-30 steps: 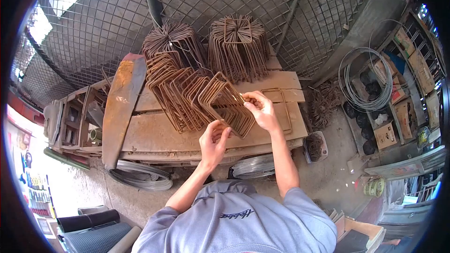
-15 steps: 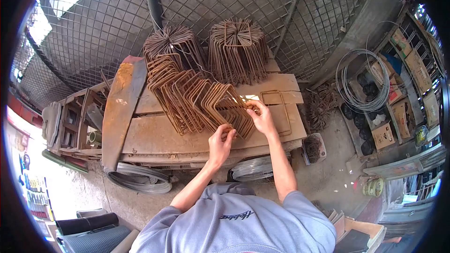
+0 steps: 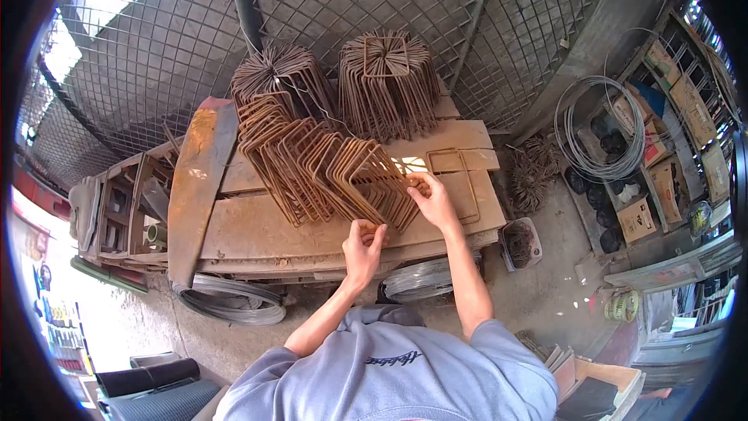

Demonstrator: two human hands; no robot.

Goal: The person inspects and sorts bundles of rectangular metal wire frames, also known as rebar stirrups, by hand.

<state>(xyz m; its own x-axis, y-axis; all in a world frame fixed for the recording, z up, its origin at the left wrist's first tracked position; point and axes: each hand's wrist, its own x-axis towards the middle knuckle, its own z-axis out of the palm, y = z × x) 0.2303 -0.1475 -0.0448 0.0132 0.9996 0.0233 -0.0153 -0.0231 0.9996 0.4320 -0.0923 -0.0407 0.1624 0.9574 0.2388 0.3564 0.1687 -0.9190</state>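
Observation:
A leaning row of rusty rebar stirrups (image 3: 327,168), bent into square rings, lies across the wooden table (image 3: 257,222). My right hand (image 3: 430,201) pinches the right-hand side of the row's front stirrups. At the row's lower front edge is my left hand (image 3: 363,253), its fingers curled together; whether anything sits between them is hidden. One single stirrup (image 3: 466,179) lies flat on the boards right of my right hand. Behind the row stand two round bundles of stirrups, a left bundle (image 3: 276,70) and a right bundle (image 3: 389,90) with one ring flat on top.
Wire mesh (image 3: 327,0) rises behind the table. A curved rusty metal sheet (image 3: 195,187) rests on the left end. Wire coils (image 3: 230,300) lie beneath the table, and another wire coil (image 3: 600,132) hangs at right. A white bin (image 3: 520,245) stands by the right corner.
My left hand has shifted slightly down and left, away from the front stirrups. My right hand stays at the row's right side. The whole view has shifted slightly left.

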